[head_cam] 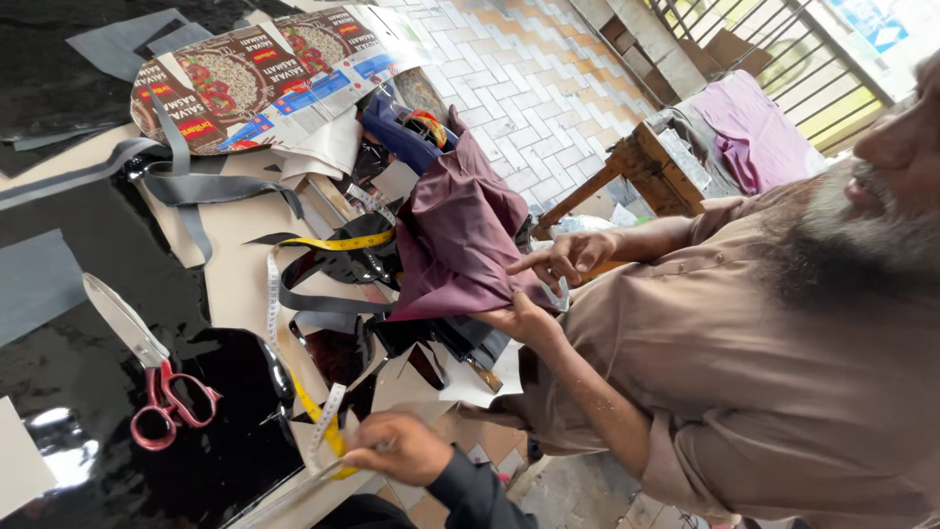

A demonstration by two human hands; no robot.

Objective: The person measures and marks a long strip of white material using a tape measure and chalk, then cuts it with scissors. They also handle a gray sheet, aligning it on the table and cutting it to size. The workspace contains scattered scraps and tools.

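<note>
My right hand sits at the near edge of the pale worktable. Its fingers are curled closed around the soft yellow-and-white measuring tape. My left hand is out of sight, so I cannot say what it is doing.

From my grip the tape climbs away across the table, bends yellow at the top, and disappears under the heap of offcuts. A long pale strip lies along the table edge just beside my knuckles. I cannot tell whether I am touching it.

Across from me, another person in a brown shirt pins a folded maroon cloth with one hand and points at it with the other hand.

The large steel scissors with red handles rest with their blades closed on the glossy black sheet, well apart from my hand. Grey webbing straps and a printed woven sack lie further up the table.

I think the main risk is the tape. It runs under black scraps and close to the maroon cloth, so a pull from my end could snag it and drag the pile. It could also tug the cloth out from under the other person's hand. My hand is right at the table edge, so loosening my grip could let the tape's tail slide off to the floor. The slick black sheet could also let the scissors skid if it is jerked.
</note>
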